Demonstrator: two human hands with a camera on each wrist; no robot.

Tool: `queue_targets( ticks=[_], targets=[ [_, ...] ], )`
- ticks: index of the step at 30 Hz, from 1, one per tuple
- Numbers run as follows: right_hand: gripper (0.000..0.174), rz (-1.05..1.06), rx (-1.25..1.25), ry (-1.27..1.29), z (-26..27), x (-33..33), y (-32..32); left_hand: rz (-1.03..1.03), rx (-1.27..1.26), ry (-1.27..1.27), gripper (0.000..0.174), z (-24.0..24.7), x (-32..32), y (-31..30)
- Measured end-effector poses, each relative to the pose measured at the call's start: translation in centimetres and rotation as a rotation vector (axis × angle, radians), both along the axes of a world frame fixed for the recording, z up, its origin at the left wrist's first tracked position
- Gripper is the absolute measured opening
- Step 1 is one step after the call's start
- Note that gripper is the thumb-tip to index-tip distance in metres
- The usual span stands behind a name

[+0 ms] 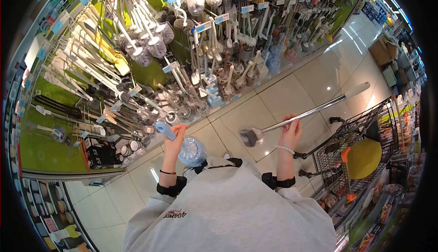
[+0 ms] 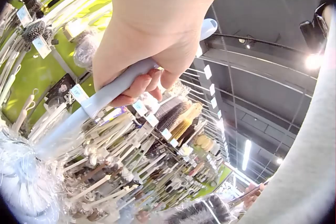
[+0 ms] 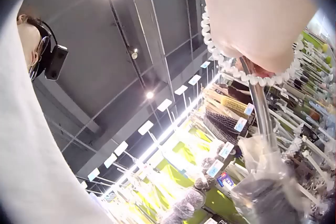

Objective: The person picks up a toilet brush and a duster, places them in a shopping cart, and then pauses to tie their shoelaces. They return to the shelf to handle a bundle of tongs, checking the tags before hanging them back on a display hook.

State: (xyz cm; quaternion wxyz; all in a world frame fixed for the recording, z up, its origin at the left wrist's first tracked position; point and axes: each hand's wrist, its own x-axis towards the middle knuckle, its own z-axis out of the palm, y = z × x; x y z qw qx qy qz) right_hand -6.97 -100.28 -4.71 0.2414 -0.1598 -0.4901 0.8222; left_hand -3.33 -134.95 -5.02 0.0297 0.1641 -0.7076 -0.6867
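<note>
My left hand [image 1: 173, 143] grips the blue handle [image 2: 123, 83] of a toilet brush; its plastic-wrapped pale blue head [image 1: 191, 151] hangs low beside the wrist in the head view. My right hand [image 1: 290, 133] holds a long brush by its metal shaft [image 1: 319, 108], fingers around it. That brush's dark head [image 1: 249, 137], in clear wrapping, points left toward the body's middle, while its pale handle end [image 1: 358, 90] reaches to the upper right. In the right wrist view, the wrapped dark head [image 3: 268, 198] lies below the wrist; most of the right fingers are hidden there.
Racks of hanging brushes [image 1: 150, 37] fill the front and left. A black cart [image 1: 349, 156] with a yellow item [image 1: 365, 159] stands at the right. Tiled floor [image 1: 292, 90] runs between them. Boxes [image 1: 383, 49] stand farther off, and shelves of small goods [image 1: 50, 206] are at lower left.
</note>
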Motion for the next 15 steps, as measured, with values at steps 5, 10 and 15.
queue_targets(
  ticks=[5,10,15],
  targets=[
    [0.012,-0.028,-0.019,-0.108,0.4,0.4,-0.7,0.083,0.033,0.015,0.015,-0.1,0.1,0.6],
    [0.011,-0.127,0.125,-0.130,-1.8,0.0,-0.8,0.023,0.000,-0.001,0.013,-2.2,0.4,-1.0],
    [0.011,-0.029,0.247,0.003,0.2,0.1,-0.4,0.001,0.080,0.003,0.010,-2.1,-0.6,-0.6]
  ],
)
